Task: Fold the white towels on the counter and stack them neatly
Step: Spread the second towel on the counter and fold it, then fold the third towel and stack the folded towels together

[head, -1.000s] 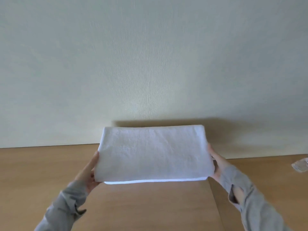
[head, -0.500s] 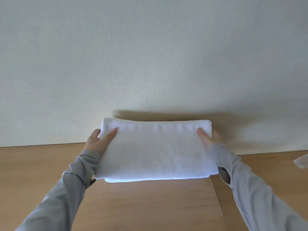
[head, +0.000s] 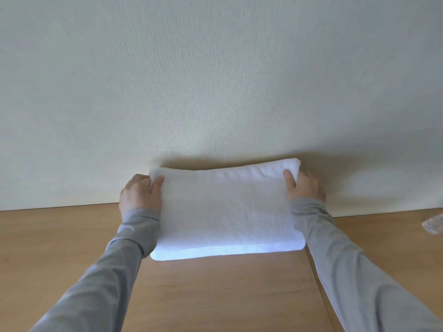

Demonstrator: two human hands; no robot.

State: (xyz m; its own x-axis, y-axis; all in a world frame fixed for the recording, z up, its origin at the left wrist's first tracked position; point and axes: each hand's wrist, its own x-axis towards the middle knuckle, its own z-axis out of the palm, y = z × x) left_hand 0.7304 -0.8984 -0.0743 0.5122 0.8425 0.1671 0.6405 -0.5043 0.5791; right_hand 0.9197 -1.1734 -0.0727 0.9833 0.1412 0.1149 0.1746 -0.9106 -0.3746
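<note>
The folded white towel (head: 227,212) is pinched at its far corners, thumbs on top, by the left hand (head: 139,192) and right hand (head: 303,188), and is held between them over the tabletop (head: 215,295).

Left hand (head: 140,192) and right hand (head: 303,185) grip folded towel (head: 227,209).
</note>
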